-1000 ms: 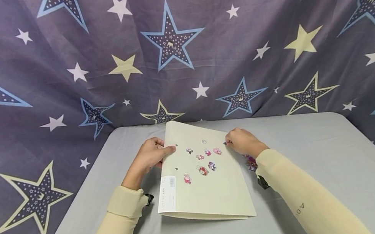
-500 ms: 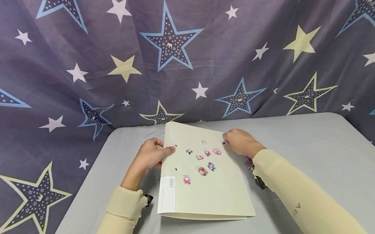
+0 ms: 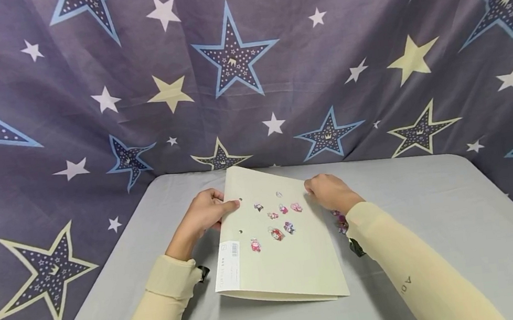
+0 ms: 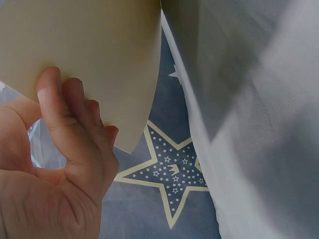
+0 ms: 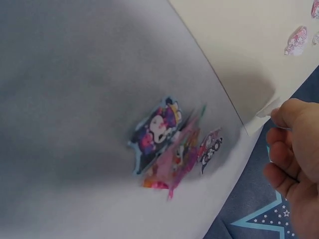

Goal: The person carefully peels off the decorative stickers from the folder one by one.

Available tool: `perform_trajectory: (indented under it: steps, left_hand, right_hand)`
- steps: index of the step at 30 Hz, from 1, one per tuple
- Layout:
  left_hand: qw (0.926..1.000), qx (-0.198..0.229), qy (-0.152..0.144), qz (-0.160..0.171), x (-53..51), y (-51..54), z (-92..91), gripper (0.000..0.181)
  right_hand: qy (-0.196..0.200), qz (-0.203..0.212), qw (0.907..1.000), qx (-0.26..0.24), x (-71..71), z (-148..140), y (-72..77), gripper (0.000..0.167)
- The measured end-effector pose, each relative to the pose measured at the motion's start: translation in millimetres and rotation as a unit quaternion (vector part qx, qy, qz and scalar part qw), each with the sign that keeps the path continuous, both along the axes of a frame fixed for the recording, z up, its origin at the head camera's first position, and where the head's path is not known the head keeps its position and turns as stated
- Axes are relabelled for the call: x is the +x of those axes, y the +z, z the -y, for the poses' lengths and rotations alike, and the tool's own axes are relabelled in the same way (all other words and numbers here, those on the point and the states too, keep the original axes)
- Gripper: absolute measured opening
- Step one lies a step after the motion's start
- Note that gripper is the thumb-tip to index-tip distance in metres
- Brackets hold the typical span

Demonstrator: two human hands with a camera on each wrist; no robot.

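Note:
A cream folder (image 3: 292, 267) with a printed white label stands tilted above the grey surface. Several small cartoon stickers (image 3: 277, 233) dot its cover. My left hand (image 3: 205, 210) grips the folder's left edge, thumb on the cover; in the left wrist view its fingers (image 4: 75, 124) lie against the other side. At the top right corner, my right hand (image 3: 331, 191) pinches a small pale sticker (image 5: 269, 107), seen edge-on against the cover in the right wrist view. The sticker's print is hidden.
On the grey bed-like surface (image 3: 435, 224), a loose pile of colourful cartoon stickers (image 5: 169, 149) lies right of the folder, partly under my right wrist. A star-patterned curtain (image 3: 305, 86) hangs behind.
My right hand has moved slightly left at the folder's corner. The small dark bit at its fingertips is now out of sight in the head view. The left hand holds still.

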State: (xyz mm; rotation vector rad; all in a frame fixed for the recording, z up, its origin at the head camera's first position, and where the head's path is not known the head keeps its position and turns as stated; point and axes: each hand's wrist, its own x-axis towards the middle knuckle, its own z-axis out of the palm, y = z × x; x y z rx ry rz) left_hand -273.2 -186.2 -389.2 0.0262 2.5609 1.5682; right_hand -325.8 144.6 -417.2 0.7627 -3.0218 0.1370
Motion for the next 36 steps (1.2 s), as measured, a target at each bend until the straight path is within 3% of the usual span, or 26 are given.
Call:
perform_trajectory:
  steps: [17, 36]
  left_hand:
    - [1.0000, -0.007, 0.000, -0.001, -1.2, -0.3, 0.0, 0.042]
    - [1.0000, -0.005, -0.002, -0.002, -1.0, -0.6, 0.5, 0.043]
  right_hand:
    - [0.005, -0.009, 0.9998, -0.017, 2.2, -13.1, 12.1, 0.020]
    - [-0.010, 0.012, 0.9999, 0.004, 2.4, -37.8, 4.9, 0.032]
